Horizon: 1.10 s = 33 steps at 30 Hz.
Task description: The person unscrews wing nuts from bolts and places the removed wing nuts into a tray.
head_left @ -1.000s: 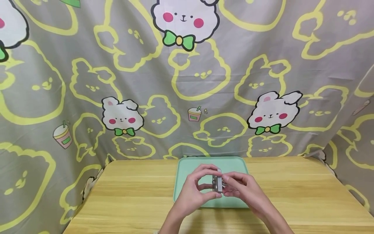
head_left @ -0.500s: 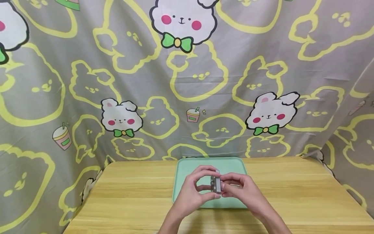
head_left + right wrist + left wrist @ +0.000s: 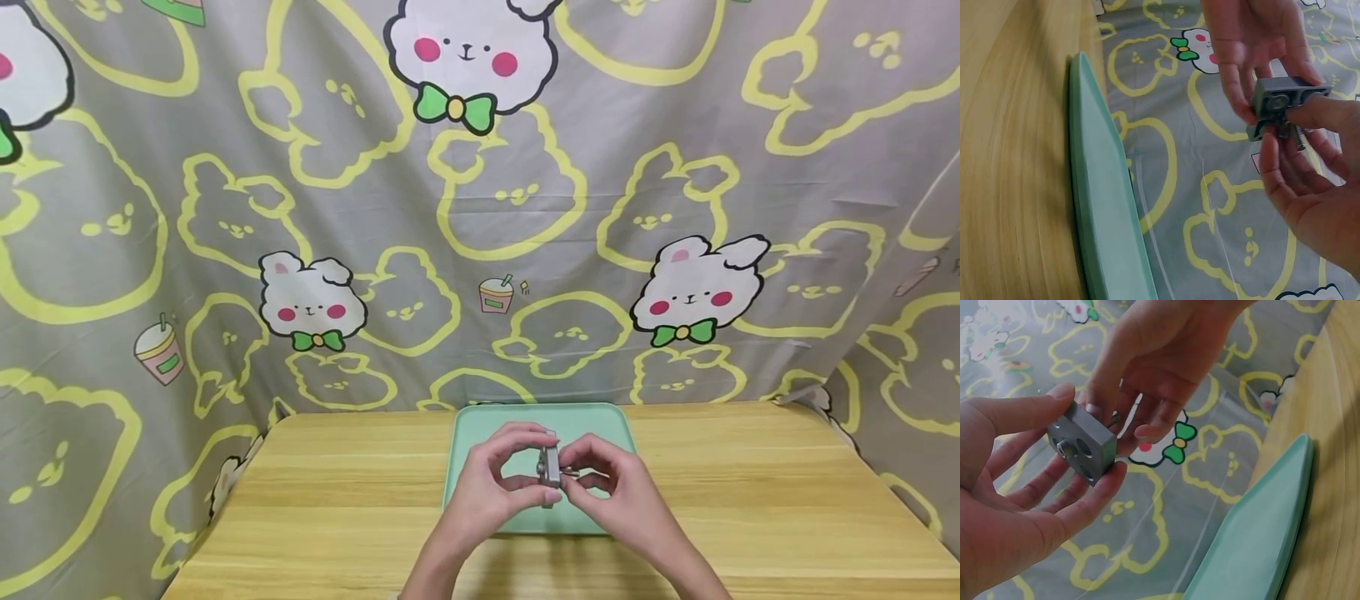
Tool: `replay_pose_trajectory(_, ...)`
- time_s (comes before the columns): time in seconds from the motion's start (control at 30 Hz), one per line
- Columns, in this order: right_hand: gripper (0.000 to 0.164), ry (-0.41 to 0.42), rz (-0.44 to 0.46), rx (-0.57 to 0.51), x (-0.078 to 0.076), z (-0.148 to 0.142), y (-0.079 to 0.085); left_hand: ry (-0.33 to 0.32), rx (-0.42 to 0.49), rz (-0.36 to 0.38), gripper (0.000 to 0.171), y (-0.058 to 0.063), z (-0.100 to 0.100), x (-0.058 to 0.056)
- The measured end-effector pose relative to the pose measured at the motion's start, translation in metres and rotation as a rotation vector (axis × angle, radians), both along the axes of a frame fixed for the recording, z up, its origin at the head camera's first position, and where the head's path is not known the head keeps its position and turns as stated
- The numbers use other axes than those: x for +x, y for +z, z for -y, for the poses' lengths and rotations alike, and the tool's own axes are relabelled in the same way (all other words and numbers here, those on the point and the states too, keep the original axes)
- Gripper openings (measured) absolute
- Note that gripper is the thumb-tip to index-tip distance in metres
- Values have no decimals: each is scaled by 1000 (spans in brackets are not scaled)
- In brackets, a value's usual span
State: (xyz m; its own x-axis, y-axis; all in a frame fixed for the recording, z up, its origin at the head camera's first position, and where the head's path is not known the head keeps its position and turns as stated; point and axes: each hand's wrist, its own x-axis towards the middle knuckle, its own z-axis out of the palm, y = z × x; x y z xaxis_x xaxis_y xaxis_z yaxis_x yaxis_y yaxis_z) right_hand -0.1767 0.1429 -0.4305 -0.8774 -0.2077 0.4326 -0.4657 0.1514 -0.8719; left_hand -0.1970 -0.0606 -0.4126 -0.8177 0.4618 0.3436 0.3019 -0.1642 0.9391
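Observation:
A grey metal block (image 3: pixel 551 467) with round holes stands on edge in the air above the tray. My left hand (image 3: pixel 487 477) grips it by its edges, thumb below and fingers above in the head view. A round metal head (image 3: pixel 1066 449) sits in the block's face in the left wrist view. On the opposite side, a threaded screw (image 3: pixel 1299 137) sticks out of the block. My right hand (image 3: pixel 611 479) has thumb and fingertips curled around this screw, close against the block. Its fingertips partly hide the screw where it meets the block.
Below both hands lies a mint-green tray (image 3: pixel 468 425) on a light wooden table (image 3: pixel 337 492). Behind the table hangs a grey curtain (image 3: pixel 420 208) printed with yellow outlines and white rabbits.
The block has shifted slightly left with my left hand. My right fingers have changed their position around the screw, leaving more of it visible than half a second ago.

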Motion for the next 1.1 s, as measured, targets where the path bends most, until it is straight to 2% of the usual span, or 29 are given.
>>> replay_pose_trajectory(0.17,35,-10,-219,36,-1,3,-3,-11,37,9,48,0,1,-1)
replay_pose_trajectory(0.27,41,-23,-312,51,-2,5,-3,-14,54,7,49,-1,2,-1)
replay_pose_trajectory(0.4,42,-39,-368,61,-2,7,-3,-22,68,7,50,-1,3,-1)
replay_pose_trajectory(0.53,41,-43,-361,71,-2,7,-3,-25,70,10,50,-1,3,-1)
replay_pose_trajectory(0.67,29,9,-271,42,1,4,-1,-13,65,18,50,-1,4,-1)
replay_pose_trajectory(0.73,21,27,-193,14,2,2,2,-3,57,26,50,0,3,-1)
replay_pose_trajectory(0.83,14,12,-63,-30,4,-1,5,2,40,45,50,1,2,0)
replay_pose_trajectory(0.97,17,-38,123,-79,2,-3,6,8,8,37,49,3,1,1)
replay_pose_trajectory(1.1,29,-34,289,-99,0,-3,7,21,-33,0,49,4,0,2)
